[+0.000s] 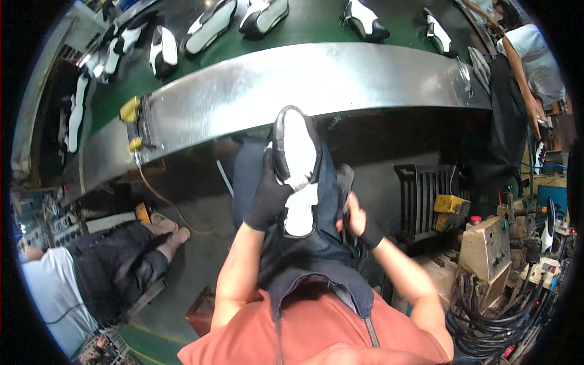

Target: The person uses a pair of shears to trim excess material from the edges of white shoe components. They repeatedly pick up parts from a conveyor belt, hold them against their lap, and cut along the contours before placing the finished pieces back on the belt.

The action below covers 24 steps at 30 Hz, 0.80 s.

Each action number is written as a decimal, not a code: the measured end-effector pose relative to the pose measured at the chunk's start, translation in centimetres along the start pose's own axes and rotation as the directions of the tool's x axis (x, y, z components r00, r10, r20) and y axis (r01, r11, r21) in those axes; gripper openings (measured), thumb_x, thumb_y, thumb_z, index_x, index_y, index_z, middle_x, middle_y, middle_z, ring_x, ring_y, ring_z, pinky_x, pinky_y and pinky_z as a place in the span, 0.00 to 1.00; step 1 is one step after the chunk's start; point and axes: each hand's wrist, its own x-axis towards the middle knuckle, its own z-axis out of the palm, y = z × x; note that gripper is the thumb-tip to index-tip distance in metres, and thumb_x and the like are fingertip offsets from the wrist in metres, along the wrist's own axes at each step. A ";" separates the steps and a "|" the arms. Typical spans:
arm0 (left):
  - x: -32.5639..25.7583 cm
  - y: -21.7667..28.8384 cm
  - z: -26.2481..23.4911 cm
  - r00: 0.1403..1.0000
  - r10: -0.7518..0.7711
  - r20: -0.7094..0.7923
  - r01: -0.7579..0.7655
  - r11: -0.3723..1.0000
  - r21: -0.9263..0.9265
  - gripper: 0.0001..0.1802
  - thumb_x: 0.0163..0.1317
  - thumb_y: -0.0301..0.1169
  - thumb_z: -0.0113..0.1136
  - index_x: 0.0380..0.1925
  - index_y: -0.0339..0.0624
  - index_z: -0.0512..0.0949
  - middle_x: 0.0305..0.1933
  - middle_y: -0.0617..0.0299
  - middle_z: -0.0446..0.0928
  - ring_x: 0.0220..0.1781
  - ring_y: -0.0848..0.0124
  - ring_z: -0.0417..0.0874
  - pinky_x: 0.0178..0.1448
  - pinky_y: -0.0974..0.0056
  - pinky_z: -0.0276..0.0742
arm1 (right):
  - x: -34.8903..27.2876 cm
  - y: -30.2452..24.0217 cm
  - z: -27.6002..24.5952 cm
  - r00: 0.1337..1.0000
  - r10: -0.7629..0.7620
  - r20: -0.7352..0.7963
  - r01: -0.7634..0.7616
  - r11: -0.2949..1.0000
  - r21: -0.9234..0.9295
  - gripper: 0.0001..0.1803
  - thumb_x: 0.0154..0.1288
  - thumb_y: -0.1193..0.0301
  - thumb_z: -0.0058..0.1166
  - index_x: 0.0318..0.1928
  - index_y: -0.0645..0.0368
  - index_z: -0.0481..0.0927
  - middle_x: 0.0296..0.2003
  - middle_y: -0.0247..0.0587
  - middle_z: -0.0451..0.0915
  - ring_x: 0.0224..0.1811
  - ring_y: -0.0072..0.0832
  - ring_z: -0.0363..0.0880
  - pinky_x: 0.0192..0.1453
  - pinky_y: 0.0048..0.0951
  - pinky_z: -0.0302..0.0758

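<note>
Left hand (268, 198) in a black glove, fingers clasped round a black-and-white shoe (297, 170) held sole-up over the lap, right hand (356, 217) (wrist wrapped in black) gripping a dark tool (345, 180) just beside it, green conveyor belt (316, 24) carrying more shoes beyond

Our left hand (268, 198) wears a black glove and its fingers are curled shut. Our right hand (358, 218) is bare, with a black wrist band, fingers bent. Both arms reach forward.
</note>
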 end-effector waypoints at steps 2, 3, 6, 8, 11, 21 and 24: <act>6.6 3.0 -0.7 0.996 -0.058 0.066 0.066 0.990 -0.126 0.41 0.51 0.29 0.66 0.63 0.35 0.55 0.58 0.49 0.68 0.61 0.62 0.70 0.61 0.60 0.69 | 0.4 2.3 2.3 0.997 0.070 -0.043 -0.067 0.995 0.078 0.40 0.67 0.36 0.25 0.57 0.58 0.67 0.24 0.48 0.79 0.19 0.30 0.76 0.26 0.29 0.75; 10.7 4.9 -0.9 0.991 -0.087 0.097 0.104 0.977 -0.184 0.39 0.53 0.29 0.64 0.62 0.35 0.56 0.56 0.50 0.70 0.59 0.62 0.72 0.60 0.60 0.71 | -0.1 2.6 3.9 0.990 0.080 -0.113 -0.055 0.976 0.211 0.42 0.66 0.36 0.26 0.59 0.61 0.66 0.25 0.50 0.79 0.20 0.32 0.78 0.25 0.30 0.76; 24.1 8.7 -3.1 0.961 -0.052 0.271 0.109 0.974 -0.199 0.29 0.57 0.32 0.60 0.58 0.37 0.63 0.48 0.53 0.76 0.51 0.67 0.77 0.55 0.62 0.74 | 4.6 3.2 3.2 0.995 0.101 -0.025 -0.093 0.970 0.225 0.46 0.64 0.33 0.24 0.66 0.60 0.57 0.22 0.53 0.79 0.20 0.36 0.80 0.27 0.33 0.78; 30.7 10.0 -2.9 0.943 0.067 0.327 0.041 0.949 -0.312 0.26 0.58 0.35 0.60 0.55 0.38 0.68 0.45 0.56 0.77 0.47 0.69 0.78 0.53 0.65 0.74 | 6.9 1.1 2.4 0.991 0.133 0.024 -0.135 0.974 0.181 0.47 0.63 0.32 0.22 0.67 0.59 0.55 0.21 0.54 0.79 0.20 0.36 0.80 0.28 0.33 0.79; 34.2 8.9 -2.3 0.933 0.067 0.354 -0.160 0.957 0.240 0.23 0.57 0.44 0.60 0.48 0.40 0.75 0.44 0.59 0.78 0.45 0.68 0.79 0.51 0.65 0.73 | 7.8 -2.7 2.2 0.991 0.136 0.008 -0.136 0.988 0.073 0.49 0.62 0.31 0.23 0.62 0.64 0.64 0.20 0.54 0.79 0.19 0.36 0.79 0.28 0.32 0.78; 40.1 4.6 -7.3 0.934 0.239 -0.265 0.007 0.729 0.685 0.35 0.54 0.43 0.60 0.58 0.32 0.66 0.57 0.42 0.69 0.57 0.54 0.72 0.60 0.56 0.68 | 9.1 -8.0 1.0 0.988 0.149 0.038 -0.152 0.984 0.097 0.40 0.68 0.40 0.29 0.34 0.69 0.76 0.17 0.48 0.77 0.16 0.31 0.77 0.22 0.28 0.75; 39.5 6.7 -12.3 0.990 -0.088 -0.113 0.131 0.880 0.456 0.32 0.58 0.39 0.60 0.59 0.32 0.66 0.49 0.49 0.77 0.47 0.64 0.79 0.54 0.63 0.73 | 9.5 -7.5 1.6 0.979 0.171 0.107 -0.180 0.980 0.080 0.39 0.68 0.40 0.31 0.41 0.69 0.76 0.17 0.47 0.75 0.14 0.29 0.75 0.20 0.30 0.75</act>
